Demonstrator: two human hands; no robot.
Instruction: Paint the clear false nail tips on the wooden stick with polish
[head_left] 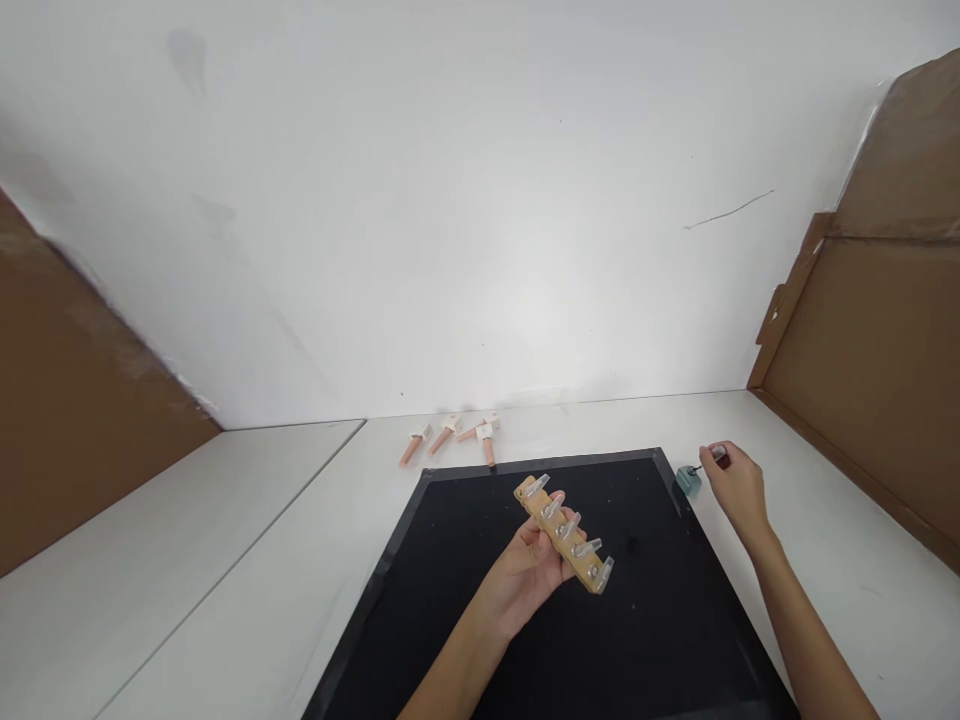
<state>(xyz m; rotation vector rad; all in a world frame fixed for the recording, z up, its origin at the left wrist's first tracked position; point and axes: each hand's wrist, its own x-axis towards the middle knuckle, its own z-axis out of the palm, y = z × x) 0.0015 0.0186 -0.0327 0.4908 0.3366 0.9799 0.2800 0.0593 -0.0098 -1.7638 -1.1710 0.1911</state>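
A tan wooden bar (564, 552) rests in my left hand (525, 578), whose fingers are closed around it above the black mat. Several clear nail tips (589, 547) are mounted in a row along the bar, on small round metal-looking pegs. Off to the right, my right hand (739, 492) pinches the cap of a nail polish brush (718, 453). Its thin dark stem reaches to the neck of a small grey-green nail polish bottle (688, 481) by the mat's right edge. Whether the brush tip is inside the bottle I cannot tell.
Several pinkish bottles or tubes with white caps (411, 450) lie beyond the mat's far edge. The black mat (450, 600) covers the middle of the white table (330, 560). A white wall stands behind, with brown cardboard panels (870, 370) on both sides.
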